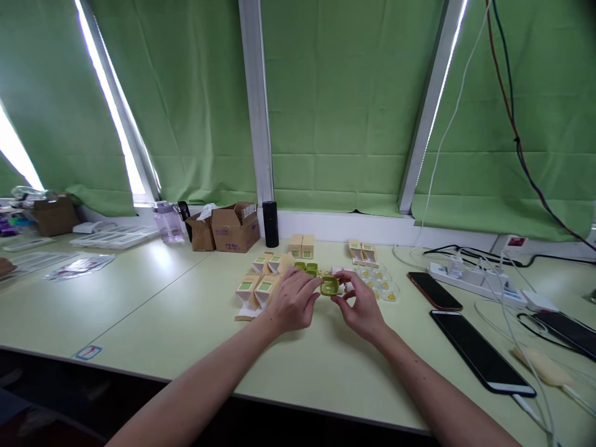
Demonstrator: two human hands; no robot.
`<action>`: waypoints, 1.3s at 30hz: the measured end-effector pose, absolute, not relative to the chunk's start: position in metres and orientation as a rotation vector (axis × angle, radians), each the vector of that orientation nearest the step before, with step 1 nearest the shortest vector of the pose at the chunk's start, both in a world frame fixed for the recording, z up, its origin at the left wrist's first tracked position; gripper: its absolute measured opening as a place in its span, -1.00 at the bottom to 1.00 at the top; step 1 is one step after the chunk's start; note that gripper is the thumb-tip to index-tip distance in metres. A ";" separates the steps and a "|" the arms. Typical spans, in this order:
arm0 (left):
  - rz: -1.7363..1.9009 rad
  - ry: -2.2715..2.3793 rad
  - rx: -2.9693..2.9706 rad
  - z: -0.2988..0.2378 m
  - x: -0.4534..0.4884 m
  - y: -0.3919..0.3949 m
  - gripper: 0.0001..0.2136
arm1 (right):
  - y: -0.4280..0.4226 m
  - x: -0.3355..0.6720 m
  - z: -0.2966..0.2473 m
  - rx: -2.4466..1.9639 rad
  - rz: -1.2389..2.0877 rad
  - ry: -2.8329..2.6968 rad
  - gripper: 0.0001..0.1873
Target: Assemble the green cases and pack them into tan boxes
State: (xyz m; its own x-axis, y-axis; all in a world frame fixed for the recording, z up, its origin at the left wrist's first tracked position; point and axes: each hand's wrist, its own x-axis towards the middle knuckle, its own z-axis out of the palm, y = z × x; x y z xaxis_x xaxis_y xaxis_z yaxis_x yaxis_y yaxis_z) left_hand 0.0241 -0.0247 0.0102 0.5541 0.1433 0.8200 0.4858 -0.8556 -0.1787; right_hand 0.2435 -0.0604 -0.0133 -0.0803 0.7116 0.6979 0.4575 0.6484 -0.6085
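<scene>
A small olive-green square dish (pixel 329 286) is held up over the table, its hollow side turned toward me. My right hand (pixel 361 307) pinches its right side between thumb and fingers. At its left side, the closed fingers of my left hand (pixel 294 299) grip its edge. Just behind sit several more green dishes (pixel 306 267), partly hidden by my left hand. To the left stand several tan cardboard boxes (pixel 255 292) with green windows and open flaps. A clear plastic tray (pixel 382 282) with yellow spots in its cups lies beyond my right hand.
More tan boxes stand at the back, a closed pair (pixel 302 246) and an open pair (pixel 362 252). Phones (pixel 482 352), cables and a power strip (pixel 475 282) occupy the right. Brown cartons (pixel 235 228), a black cylinder (pixel 270 224) and a lilac bottle (pixel 168 222) line the back left.
</scene>
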 end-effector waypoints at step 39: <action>-1.386 -0.656 -2.587 0.010 0.028 -0.021 -0.66 | -0.060 0.242 -0.011 -0.923 0.636 -1.594 -0.55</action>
State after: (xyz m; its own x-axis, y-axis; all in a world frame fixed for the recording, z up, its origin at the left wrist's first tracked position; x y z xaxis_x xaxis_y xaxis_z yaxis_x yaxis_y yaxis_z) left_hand 0.0282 -0.0212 0.0098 0.4825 0.3120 0.8184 0.4355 -0.8962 0.0849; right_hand 0.2424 -0.0603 -0.0114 -0.0615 0.8338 0.5486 0.2269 0.5469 -0.8059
